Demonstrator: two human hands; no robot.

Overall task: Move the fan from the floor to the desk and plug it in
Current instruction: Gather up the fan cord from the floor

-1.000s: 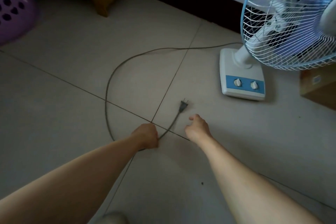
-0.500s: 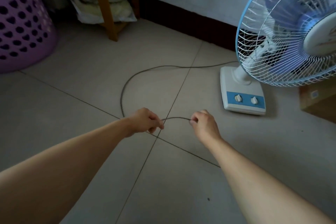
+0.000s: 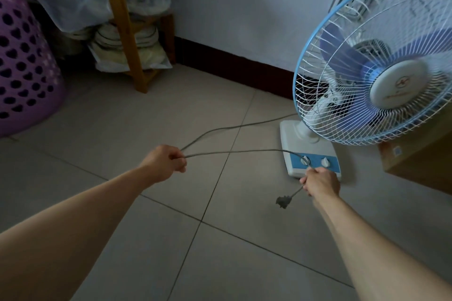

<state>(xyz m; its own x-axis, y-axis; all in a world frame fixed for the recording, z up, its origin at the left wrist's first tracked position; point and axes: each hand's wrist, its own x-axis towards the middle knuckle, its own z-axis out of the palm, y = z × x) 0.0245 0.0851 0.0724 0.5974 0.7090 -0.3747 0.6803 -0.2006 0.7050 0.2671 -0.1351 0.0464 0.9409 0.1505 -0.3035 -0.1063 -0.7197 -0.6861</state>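
A white table fan (image 3: 381, 76) with a blue-rimmed wire cage stands on the tiled floor at the right, its base (image 3: 303, 146) showing two knobs. Its grey cord (image 3: 234, 152) is lifted off the floor and stretched between my hands. My left hand (image 3: 164, 162) is closed on the cord at a bend, where a second strand runs back toward the fan. My right hand (image 3: 320, 182) grips the cord near its end, just in front of the fan's base. The dark plug (image 3: 283, 201) dangles below and left of that hand.
A purple perforated basket (image 3: 22, 66) stands at the far left. A wooden shelf (image 3: 127, 32) holding bagged dishes sits in the corner. A brown cardboard box (image 3: 420, 161) is behind the fan at the right. A dark skirting board runs along the white wall.
Both hands have taken the cord up from the floor and moved apart, the right hand sliding toward the fan's base. The plug now hangs free. The camera has tilted up.
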